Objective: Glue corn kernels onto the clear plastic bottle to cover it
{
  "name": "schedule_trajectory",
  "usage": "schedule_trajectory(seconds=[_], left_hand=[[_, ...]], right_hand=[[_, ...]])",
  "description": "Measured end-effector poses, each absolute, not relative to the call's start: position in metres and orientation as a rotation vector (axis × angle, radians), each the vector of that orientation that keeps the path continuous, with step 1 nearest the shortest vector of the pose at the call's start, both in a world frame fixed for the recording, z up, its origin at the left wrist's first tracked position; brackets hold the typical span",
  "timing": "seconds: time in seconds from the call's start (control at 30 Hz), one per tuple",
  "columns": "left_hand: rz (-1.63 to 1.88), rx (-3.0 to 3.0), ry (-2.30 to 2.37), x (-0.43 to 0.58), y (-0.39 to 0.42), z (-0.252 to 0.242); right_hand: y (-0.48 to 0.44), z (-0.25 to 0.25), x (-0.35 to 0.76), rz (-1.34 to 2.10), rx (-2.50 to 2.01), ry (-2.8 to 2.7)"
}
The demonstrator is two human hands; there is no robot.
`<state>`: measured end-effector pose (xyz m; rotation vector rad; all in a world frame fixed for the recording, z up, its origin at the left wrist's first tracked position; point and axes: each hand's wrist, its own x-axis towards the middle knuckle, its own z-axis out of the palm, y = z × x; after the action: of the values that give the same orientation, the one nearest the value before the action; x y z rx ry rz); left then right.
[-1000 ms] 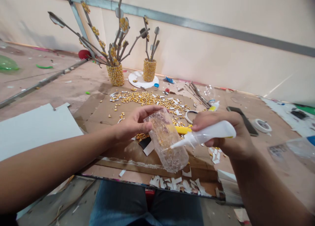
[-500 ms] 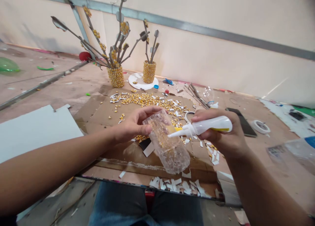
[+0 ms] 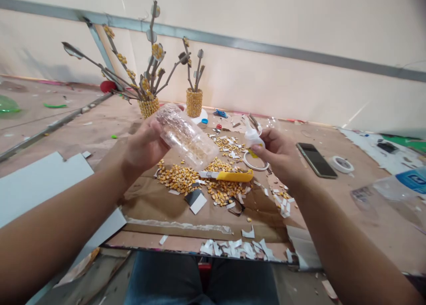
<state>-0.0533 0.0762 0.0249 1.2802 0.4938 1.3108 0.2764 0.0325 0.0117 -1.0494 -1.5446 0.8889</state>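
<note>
My left hand [image 3: 144, 141] grips one end of a clear plastic cylinder [image 3: 188, 138], its surface wrinkled and shiny, tilted above the corn. In my right hand [image 3: 278, 152] is a small white glue bottle [image 3: 253, 138] with a yellow label, nozzle pointing up. The two are apart. Loose corn kernels [image 3: 179, 178] lie on a cardboard sheet [image 3: 146, 207] beneath. On the kernels rests a yellow utility knife [image 3: 234, 176], with a black and white piece of card [image 3: 197, 201] near it. A roll of tape [image 3: 255, 161] is just below my right hand.
Two corn-covered pots [image 3: 194, 103] with dry branches stand at the back. A phone [image 3: 316, 160], a white tape roll [image 3: 342, 164] and a plastic bottle [image 3: 399, 185] lie on the right. White board [image 3: 43, 185] lies left; paper scraps [image 3: 239, 250] line the front edge.
The cylinder has moved up and left with my left hand. My right hand has drawn the glue bottle away from it and turned the nozzle upward, and the yellow knife is now uncovered.
</note>
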Motion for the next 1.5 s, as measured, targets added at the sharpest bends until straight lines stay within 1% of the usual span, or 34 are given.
schedule_trajectory(seconds=[0.1,0.23,0.37,0.57,0.7,0.97,1.3,1.43,1.5], left_hand=[[1.346,1.402,0.566,-0.061,0.089,0.025],[1.369,1.56,0.565,-0.07,0.098,0.019],[1.238,1.843,0.605,-0.077,0.098,0.018],[1.093,2.362,0.841,-0.094,0.101,0.046],[0.937,2.582,0.927,-0.11,0.111,0.051],[0.845,2.671,0.972,-0.119,0.123,0.041],[0.876,2.571,0.988,-0.121,0.122,0.039],[0.938,2.553,0.937,-0.122,0.125,0.038],[1.046,2.571,0.895,-0.119,0.126,0.037]], right_hand=[[0.052,-0.01,0.284,0.773,-1.308,-1.568],[0.062,-0.023,0.288,0.751,-1.402,-1.646],[0.059,-0.023,0.284,0.669,-1.48,-1.726],[0.059,-0.033,0.277,0.508,-1.537,-1.748],[0.061,-0.037,0.278,0.47,-1.541,-1.76],[0.07,-0.032,0.297,0.323,-1.686,-1.594],[0.076,-0.038,0.308,0.298,-1.814,-1.553],[0.078,-0.038,0.312,0.277,-1.842,-1.521],[0.079,-0.039,0.313,0.264,-1.859,-1.497]])
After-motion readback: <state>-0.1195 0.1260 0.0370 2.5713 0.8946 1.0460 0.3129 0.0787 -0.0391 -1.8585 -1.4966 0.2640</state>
